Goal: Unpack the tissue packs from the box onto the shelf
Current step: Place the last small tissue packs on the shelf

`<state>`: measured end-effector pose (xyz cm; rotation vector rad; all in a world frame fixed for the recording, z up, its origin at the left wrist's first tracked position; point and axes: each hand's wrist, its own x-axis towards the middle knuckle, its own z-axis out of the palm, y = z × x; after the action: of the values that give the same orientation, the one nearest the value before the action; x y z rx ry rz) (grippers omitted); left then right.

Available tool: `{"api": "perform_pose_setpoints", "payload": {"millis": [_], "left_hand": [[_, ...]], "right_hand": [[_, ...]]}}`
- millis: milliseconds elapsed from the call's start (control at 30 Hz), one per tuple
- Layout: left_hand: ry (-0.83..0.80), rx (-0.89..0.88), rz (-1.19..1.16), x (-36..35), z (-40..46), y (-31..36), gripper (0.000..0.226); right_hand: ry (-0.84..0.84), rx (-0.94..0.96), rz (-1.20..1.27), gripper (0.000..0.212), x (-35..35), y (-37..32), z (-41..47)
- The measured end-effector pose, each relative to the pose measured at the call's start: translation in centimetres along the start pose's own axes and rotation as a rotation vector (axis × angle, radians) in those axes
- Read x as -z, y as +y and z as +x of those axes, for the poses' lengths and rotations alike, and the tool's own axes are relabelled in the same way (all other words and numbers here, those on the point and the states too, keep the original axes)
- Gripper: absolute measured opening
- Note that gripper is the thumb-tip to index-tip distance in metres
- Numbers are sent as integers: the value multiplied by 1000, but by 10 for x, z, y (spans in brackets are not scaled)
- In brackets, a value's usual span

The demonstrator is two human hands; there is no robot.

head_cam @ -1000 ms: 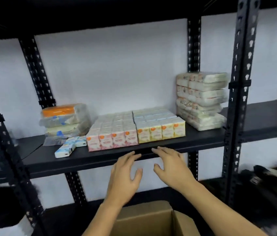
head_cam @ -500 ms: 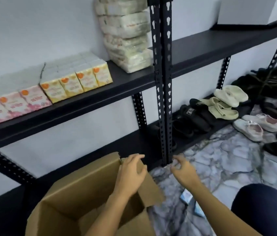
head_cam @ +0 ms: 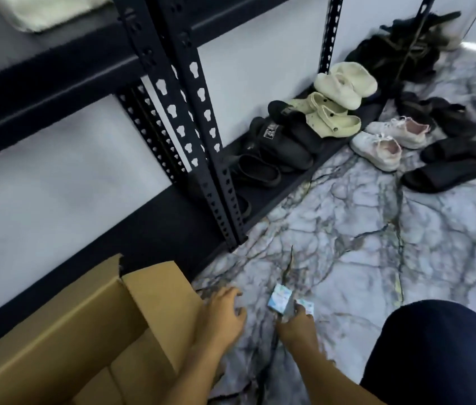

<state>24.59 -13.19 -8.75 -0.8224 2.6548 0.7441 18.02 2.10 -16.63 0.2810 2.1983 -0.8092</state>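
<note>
An open brown cardboard box (head_cam: 64,340) stands on the floor at the lower left, its inside mostly out of view. My left hand (head_cam: 220,315) hovers by the box's right flap, fingers apart and holding nothing. Just to the right, my right hand (head_cam: 296,327) pinches a small blue-and-white tissue pack (head_cam: 280,301) low over the floor, and a second small pack (head_cam: 305,308) shows beside its fingers. The black metal shelf (head_cam: 41,74) runs across the upper left, with a blurred white tissue bundle (head_cam: 41,10) on it.
Black uprights (head_cam: 198,147) of the shelf stand just beyond the box. Several slippers and clogs (head_cam: 330,118) fill the lowest board, and white sneakers (head_cam: 377,147) and black slides (head_cam: 441,173) lie on the marble floor (head_cam: 348,229). My dark-trousered knee (head_cam: 435,355) is at the lower right.
My view dropped from the shelf to the floor. Both hands came down from the shelf edge past the box, and my right hand took hold of a small tissue pack on the floor.
</note>
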Motion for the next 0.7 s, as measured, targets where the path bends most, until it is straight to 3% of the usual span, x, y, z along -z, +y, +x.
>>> {"api": "perform_pose_setpoints", "payload": {"millis": [200, 400, 700], "left_hand": [[-133, -24, 55, -55, 56, 0, 45], [-247, -39, 82, -113, 102, -1, 54], [-378, -391, 390, -149, 158, 4, 86]], "right_hand": [[151, -230, 191, 73, -32, 22, 55], [393, -325, 197, 69, -48, 24, 91], [385, -393, 121, 68, -51, 31, 122]]}}
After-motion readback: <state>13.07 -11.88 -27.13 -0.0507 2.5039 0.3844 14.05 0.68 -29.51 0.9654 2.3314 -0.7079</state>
